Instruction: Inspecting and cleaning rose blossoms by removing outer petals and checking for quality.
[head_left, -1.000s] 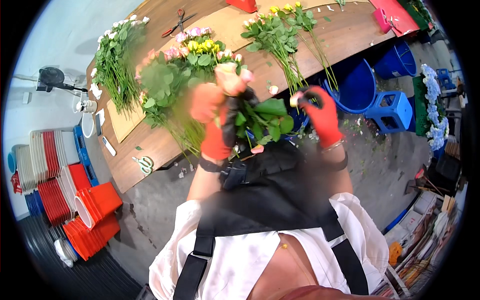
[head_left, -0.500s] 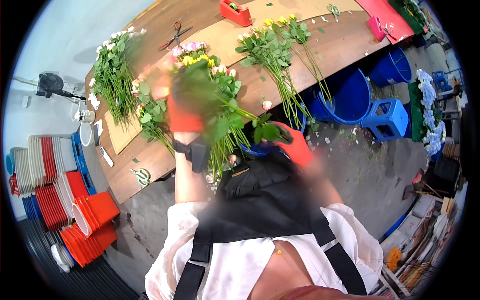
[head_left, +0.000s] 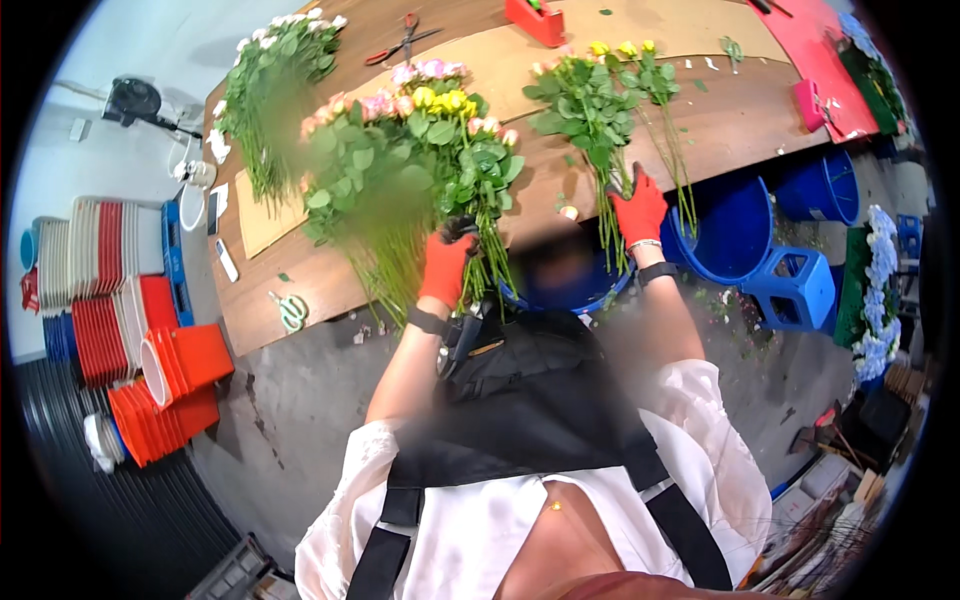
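My left hand (head_left: pixel 445 268), in a red glove, grips the stems of a bouquet of pink and yellow roses (head_left: pixel 430 140) held upright over the near edge of the wooden table (head_left: pixel 300 275). Further right, my red-gloved right hand (head_left: pixel 638 208) rests on the stems of a bunch of yellow roses (head_left: pixel 605 110) lying on the table; whether its fingers close round a stem I cannot tell. A pile of white-flowered stems (head_left: pixel 265 90) lies at the table's left end.
Green-handled scissors (head_left: pixel 291 311) lie at the table's near left corner, red-handled scissors (head_left: pixel 405 38) and a red tape dispenser (head_left: pixel 535 18) at the back. Blue buckets (head_left: pixel 735 230) and a blue stool (head_left: pixel 795 290) stand under the table's right side. Stacked red and white pots (head_left: pixel 130 330) stand left.
My left hand has lifted the bouquet up and to the left. My right hand has moved away from the bouquet to the yellow rose stems on the table.
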